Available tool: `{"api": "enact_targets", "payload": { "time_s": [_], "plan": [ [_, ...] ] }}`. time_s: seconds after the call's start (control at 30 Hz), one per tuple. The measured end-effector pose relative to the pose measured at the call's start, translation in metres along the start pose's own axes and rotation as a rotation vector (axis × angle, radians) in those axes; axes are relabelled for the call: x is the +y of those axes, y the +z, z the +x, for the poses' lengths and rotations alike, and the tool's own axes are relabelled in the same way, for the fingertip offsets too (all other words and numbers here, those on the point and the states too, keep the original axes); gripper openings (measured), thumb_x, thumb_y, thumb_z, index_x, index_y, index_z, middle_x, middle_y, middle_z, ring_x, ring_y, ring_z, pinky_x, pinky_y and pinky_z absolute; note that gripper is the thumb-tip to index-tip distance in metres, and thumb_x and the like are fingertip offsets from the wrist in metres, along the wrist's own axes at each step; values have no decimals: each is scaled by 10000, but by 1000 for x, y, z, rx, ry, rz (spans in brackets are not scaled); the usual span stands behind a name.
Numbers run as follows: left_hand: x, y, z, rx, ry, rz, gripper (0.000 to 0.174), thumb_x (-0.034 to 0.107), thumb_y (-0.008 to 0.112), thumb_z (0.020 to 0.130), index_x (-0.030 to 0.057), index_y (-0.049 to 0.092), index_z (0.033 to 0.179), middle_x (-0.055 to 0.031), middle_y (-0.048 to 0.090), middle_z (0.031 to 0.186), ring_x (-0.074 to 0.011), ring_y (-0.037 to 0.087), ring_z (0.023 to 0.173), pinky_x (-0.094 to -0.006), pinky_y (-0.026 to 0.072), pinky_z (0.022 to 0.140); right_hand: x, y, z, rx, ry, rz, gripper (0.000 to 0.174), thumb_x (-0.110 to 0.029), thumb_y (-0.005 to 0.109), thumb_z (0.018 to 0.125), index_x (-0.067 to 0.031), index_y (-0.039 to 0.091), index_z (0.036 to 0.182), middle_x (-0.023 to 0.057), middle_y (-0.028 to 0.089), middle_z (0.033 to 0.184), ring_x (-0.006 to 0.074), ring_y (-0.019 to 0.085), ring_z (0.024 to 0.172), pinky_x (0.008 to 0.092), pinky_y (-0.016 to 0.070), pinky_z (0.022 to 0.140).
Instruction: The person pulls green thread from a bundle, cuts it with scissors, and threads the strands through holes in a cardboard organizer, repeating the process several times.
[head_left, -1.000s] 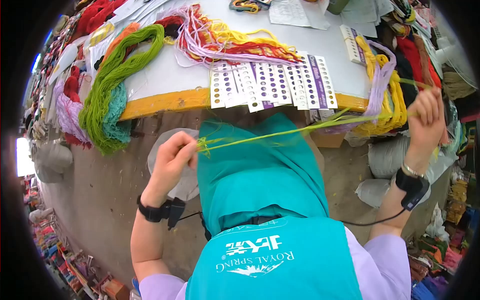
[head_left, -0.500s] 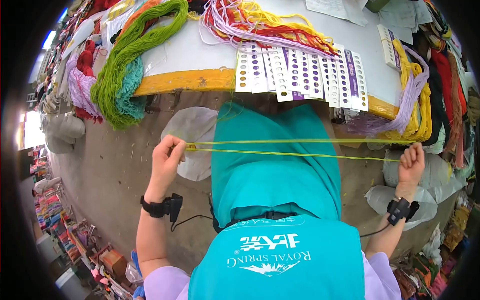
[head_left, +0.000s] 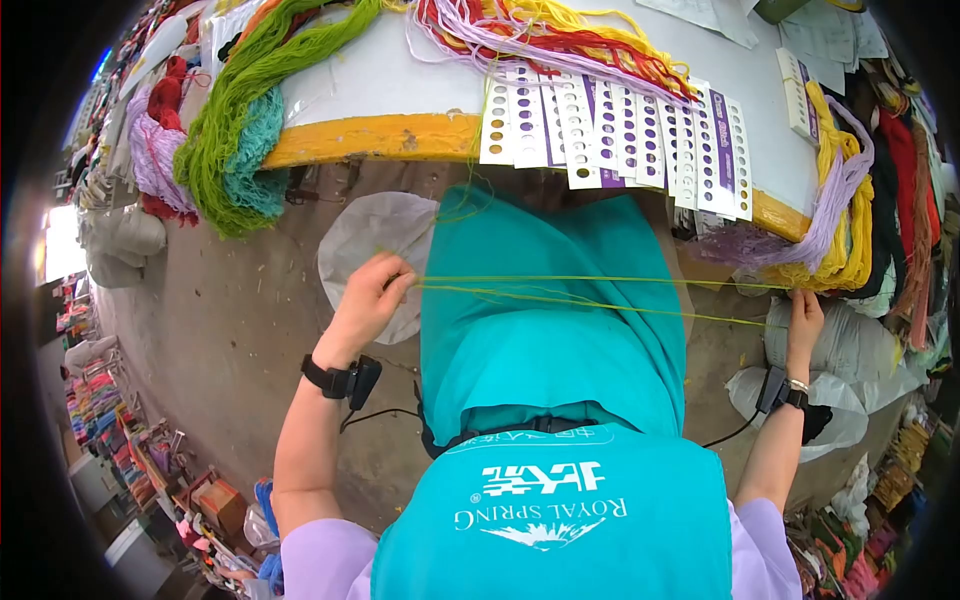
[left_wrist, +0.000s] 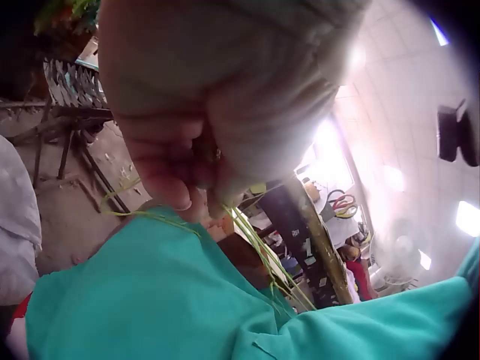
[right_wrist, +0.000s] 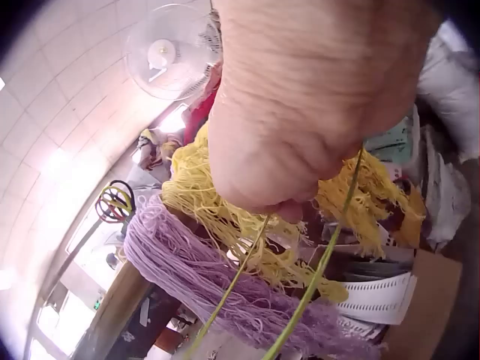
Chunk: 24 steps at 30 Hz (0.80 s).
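Note:
Yellow-green embroidery thread (head_left: 560,300) stretches between the two hands in two spread strands above the teal apron (head_left: 560,360). My left hand (head_left: 372,298) pinches one end with curled fingers and thumb; in the left wrist view loose thread ends (left_wrist: 161,219) stick out past the fingers. At the other end my right hand (head_left: 804,318) grips the thread. Two strands (right_wrist: 319,266) run down from that hand in the right wrist view. The right hand is just below the yellow skeins (head_left: 850,235) and lilac skein (head_left: 845,190) hanging over the table's edge.
Punched color cards (head_left: 610,130) overlap the yellow front edge of the table (head_left: 380,135). Red, yellow and lilac threads (head_left: 560,40) lie behind them. A green skein (head_left: 215,150) hangs at the left beside a teal skein (head_left: 255,150). White sacks (head_left: 850,350) stand below right.
The right hand came down and inward from the upper right, and the thread bundle parted into two strands. The left hand moved slightly right. The table shifted in view with the head.

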<state>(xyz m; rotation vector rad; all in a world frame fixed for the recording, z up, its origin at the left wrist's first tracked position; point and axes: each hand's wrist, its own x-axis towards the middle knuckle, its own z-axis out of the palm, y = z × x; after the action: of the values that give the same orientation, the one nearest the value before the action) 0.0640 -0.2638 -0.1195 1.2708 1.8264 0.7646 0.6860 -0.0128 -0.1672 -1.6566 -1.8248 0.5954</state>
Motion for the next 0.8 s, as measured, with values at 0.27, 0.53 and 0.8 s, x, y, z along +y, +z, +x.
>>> {"api": "enact_targets", "payload": {
  "time_s": [0.27, 0.53, 0.8],
  "plan": [
    [-7, 23, 5, -113, -44, -89, 78, 55, 608, 881, -19, 626, 865, -89, 550, 812, -169, 558, 646, -292, 444, 598, 55, -1, -5, -97, 541, 277, 204, -219, 573, 957, -55, 676, 895, -36, 580, 718, 17, 465, 655, 208, 333, 567],
    [-7, 29, 5, -124, 51, 35, 82, 44, 609, 880, -34, 630, 869, -85, 551, 795, -162, 550, 661, -293, 438, 607, 60, -7, -18, 77, 462, -147, 248, -241, 577, 942, -15, 678, 950, -27, 627, 763, 53, 506, 617, 219, 374, 570],
    [26, 16, 9, -121, 96, 109, 72, 67, 647, 858, -4, 640, 865, -79, 539, 763, -189, 527, 677, -313, 423, 609, -252, 74, -14, -937, -152, 557, 235, -84, 611, 899, 3, 663, 1111, 79, 679, 1123, 94, 625, 745, 245, 518, 659]
  ]
}}
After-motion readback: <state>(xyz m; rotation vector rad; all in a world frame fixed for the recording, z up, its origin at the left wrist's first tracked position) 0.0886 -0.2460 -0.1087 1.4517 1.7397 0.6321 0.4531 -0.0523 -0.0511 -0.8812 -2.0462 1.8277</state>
